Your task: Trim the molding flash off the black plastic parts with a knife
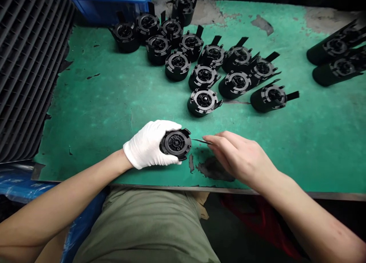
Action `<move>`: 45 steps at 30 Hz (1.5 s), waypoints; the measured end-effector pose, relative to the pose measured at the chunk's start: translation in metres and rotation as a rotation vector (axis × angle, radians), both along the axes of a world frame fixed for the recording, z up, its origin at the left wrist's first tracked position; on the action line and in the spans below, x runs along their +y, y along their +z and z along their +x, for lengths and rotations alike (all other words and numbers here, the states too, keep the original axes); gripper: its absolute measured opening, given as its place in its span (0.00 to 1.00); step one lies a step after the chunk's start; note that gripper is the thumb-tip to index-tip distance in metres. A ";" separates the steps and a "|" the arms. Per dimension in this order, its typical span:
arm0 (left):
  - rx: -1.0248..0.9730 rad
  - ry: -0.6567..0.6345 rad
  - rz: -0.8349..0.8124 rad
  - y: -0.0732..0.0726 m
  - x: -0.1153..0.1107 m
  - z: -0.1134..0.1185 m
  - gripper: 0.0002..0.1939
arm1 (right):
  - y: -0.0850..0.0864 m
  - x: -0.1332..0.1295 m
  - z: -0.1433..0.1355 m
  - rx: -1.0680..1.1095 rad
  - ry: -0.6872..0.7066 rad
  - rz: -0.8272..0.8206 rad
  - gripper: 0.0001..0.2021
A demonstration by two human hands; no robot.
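Note:
My left hand (147,145), in a white glove, is wrapped round a round black plastic part (176,142) near the table's front edge. The part's ribbed face with small holes is turned up. To its right, my bare right hand (225,150) pinches a thin pointed metal tool (201,141). The tool's tip points left and lies close to the part's right rim; whether they touch I cannot tell. Just beyond my hands stands a similar black part (203,101), the closest one of a group.
Several more black parts (177,64) stand across the green table (114,102). Others (333,66) are at the far right. A blue bin (111,7) sits at the back left, beside a black ribbed panel (31,64). Dark worn patches (214,170) mark the tabletop.

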State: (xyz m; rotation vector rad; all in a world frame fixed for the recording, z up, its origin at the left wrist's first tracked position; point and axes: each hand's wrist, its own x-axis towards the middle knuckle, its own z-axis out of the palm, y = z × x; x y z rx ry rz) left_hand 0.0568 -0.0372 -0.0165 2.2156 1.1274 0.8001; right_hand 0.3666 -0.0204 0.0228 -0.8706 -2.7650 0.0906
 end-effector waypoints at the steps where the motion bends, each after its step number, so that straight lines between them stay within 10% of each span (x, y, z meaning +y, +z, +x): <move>1: -0.002 0.020 0.022 -0.001 -0.002 0.002 0.43 | 0.000 -0.009 0.000 0.024 -0.047 -0.036 0.15; 7: 0.073 0.002 0.099 -0.003 -0.009 0.011 0.58 | -0.002 -0.055 -0.010 -0.024 -0.184 -0.044 0.20; 13: 0.105 -0.043 0.108 -0.003 -0.007 0.010 0.53 | -0.006 -0.069 -0.023 -0.012 -0.230 -0.031 0.16; 45: 0.098 -0.041 -0.073 0.002 -0.005 0.013 0.49 | 0.011 -0.051 -0.029 -0.216 -0.136 0.023 0.15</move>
